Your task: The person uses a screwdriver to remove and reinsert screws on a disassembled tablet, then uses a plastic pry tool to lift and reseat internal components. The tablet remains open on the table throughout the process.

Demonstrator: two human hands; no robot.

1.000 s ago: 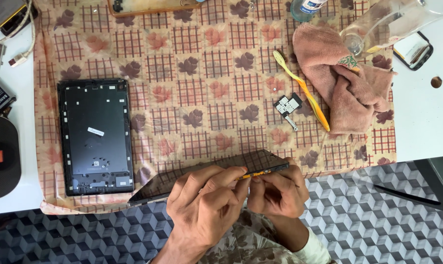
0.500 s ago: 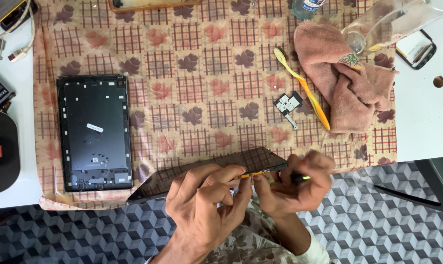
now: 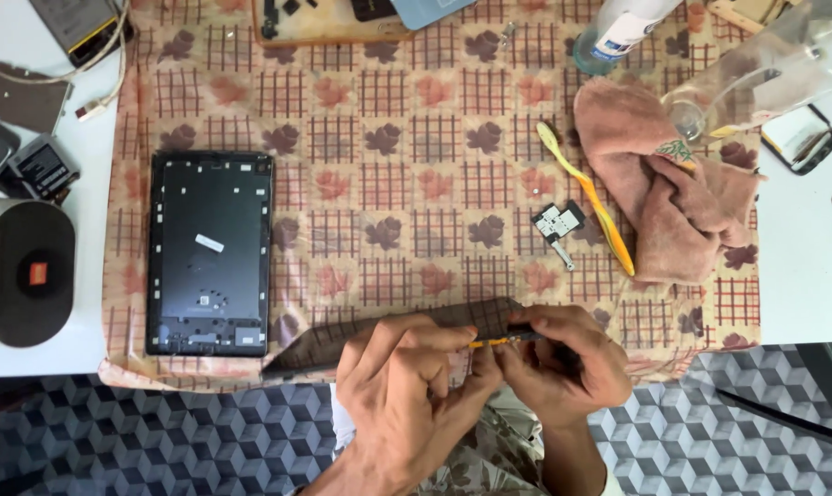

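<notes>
My left hand (image 3: 407, 386) and my right hand (image 3: 563, 363) meet at the table's near edge. Together they hold a thin flat dark panel (image 3: 388, 335) tilted on its long edge, seen almost edge-on. A small orange tool or strip (image 3: 489, 342) shows between the fingertips of both hands, against the panel's top edge. An empty black tablet back shell (image 3: 209, 253) lies flat on the patterned cloth (image 3: 397, 165), left of my hands.
A yellow toothbrush (image 3: 586, 197), a small circuit board (image 3: 558, 223) and a pink rag (image 3: 668, 188) lie to the right. Clear bottles (image 3: 756, 78) stand at the back right. A white-and-black speaker (image 3: 25, 276) and phone parts (image 3: 39, 165) sit left.
My right hand has drawn in toward the left hand along the panel's top edge, and the view has shifted slightly. The shell and the other things have not moved.
</notes>
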